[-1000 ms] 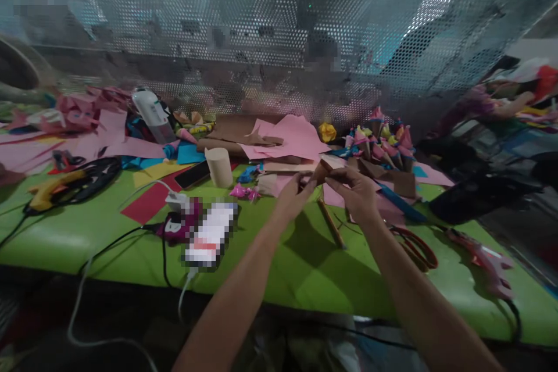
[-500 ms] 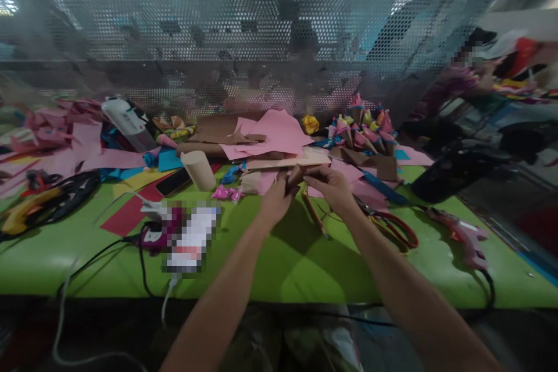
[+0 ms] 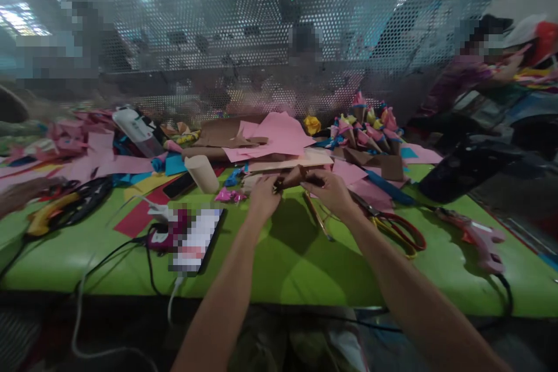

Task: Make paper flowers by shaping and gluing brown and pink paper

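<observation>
A small piece of brown paper, folded or rolled, is stretched between my two hands above the green table. The fingers of my left hand are closed on its left end. My right hand pinches its right end. Just below my right hand lie a pencil-like stick and, further right, red and yellow scissors. Pink paper and brown sheets are piled behind my hands.
A phone with a cable lies left of my forearm, near a beige roll. At the right are a pink glue gun and a dark bottle. Paper cones stand behind. Another person's hand is at far left.
My left hand has moved a little left, and more of the brown paper shows between my hands. The camera view has shifted slightly. Another person's hand has appeared at the far left.
</observation>
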`<state>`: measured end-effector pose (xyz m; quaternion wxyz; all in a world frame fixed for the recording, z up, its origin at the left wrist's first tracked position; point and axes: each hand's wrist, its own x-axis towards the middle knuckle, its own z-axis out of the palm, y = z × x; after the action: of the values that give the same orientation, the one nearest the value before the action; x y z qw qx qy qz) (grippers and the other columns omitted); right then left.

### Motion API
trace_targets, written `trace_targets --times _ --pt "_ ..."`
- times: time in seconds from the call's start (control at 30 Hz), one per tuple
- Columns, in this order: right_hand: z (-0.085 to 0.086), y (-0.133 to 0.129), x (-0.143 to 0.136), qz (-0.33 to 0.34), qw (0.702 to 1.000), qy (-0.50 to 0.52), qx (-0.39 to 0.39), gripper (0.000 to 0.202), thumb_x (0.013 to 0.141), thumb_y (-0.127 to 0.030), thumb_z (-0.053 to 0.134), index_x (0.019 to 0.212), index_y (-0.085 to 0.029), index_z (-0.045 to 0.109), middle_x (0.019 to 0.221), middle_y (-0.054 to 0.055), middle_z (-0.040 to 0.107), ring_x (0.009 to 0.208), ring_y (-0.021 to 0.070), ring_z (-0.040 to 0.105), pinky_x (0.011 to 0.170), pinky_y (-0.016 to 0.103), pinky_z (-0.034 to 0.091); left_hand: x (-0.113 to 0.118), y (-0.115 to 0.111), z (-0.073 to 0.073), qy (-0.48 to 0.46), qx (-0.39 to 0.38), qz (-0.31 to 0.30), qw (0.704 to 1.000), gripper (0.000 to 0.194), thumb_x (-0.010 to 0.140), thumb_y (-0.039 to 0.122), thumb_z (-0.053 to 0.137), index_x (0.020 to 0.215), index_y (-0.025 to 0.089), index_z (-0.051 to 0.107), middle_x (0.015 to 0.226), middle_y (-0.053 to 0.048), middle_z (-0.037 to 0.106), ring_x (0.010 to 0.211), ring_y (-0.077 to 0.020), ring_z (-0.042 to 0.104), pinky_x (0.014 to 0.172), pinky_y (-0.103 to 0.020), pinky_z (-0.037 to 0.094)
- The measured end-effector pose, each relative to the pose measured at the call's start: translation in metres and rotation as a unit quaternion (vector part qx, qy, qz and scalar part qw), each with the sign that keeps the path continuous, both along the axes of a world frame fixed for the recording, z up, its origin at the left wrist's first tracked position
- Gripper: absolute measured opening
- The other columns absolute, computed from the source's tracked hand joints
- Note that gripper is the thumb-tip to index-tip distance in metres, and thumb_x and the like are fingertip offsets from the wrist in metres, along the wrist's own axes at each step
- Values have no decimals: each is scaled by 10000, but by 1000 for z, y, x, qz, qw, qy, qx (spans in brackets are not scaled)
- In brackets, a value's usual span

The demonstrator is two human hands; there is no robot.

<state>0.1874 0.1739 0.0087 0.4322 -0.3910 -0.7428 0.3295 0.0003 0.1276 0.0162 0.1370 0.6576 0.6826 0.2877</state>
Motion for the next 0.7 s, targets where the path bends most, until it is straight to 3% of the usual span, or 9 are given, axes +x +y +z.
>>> trace_targets --times 0.07,0.23,0.3,0.43,0.57,0.63,0.7 --pt "-4 2 -1 19 999 4 -28 193 768 -362 654 841 -192 707 801 29 731 740 204 646 701 320 471 -7 -3 5 48 1 55 997 361 821 85 592 1153 193 682 1225 -127 682 1169 -291 581 1017 -413 426" --pt "-13 5 -3 76 992 -24 -98 170 771 -347 633 790 -187 689 743 14 713 679 182 625 651 299 457 -20 -7 7 163 -31 190 968 333 898 280 588 1208 191 669 1286 -175 652 1252 -368 517 1012 -512 398" --pt "-15 4 -3 49 994 -57 -81 157 772 -306 643 863 -196 709 787 26 731 718 195 645 666 303 461 -23 -7 4 194 -49 190 961 345 892 283 594 1212 180 669 1282 -185 658 1252 -372 514 1013 -520 385" --pt "-16 3 -2 -48 993 -110 -17 399 777 -254 677 1175 -223 670 831 36 741 764 221 665 670 310 457 -22 -6 -1 208 -73 152 963 304 875 173 568 1142 188 711 1266 -184 679 1236 -377 523 999 -552 370" --pt "-13 3 -2 -55 991 -122 11 356 805 -232 655 1160 -235 676 806 24 740 752 210 674 667 298 450 -17 -6 3 187 -63 142 970 325 886 182 547 1167 223 706 1273 -163 681 1238 -370 529 1005 -569 377" --pt "-10 2 -1 -55 991 -120 16 317 816 -239 646 1129 -218 688 810 31 743 740 209 673 666 300 450 -18 -7 11 148 -27 168 974 364 882 254 587 1236 236 671 1341 -154 640 1271 -378 509 1029 -570 384" --pt "-7 1 -1 -51 992 -114 18 308 827 -256 637 1125 -205 693 811 40 743 726 209 671 657 301 450 -25 -8 24 94 51 239 965 473 866 293 623 1336 235 598 1456 -154 545 1341 -381 460 1079 -560 370"
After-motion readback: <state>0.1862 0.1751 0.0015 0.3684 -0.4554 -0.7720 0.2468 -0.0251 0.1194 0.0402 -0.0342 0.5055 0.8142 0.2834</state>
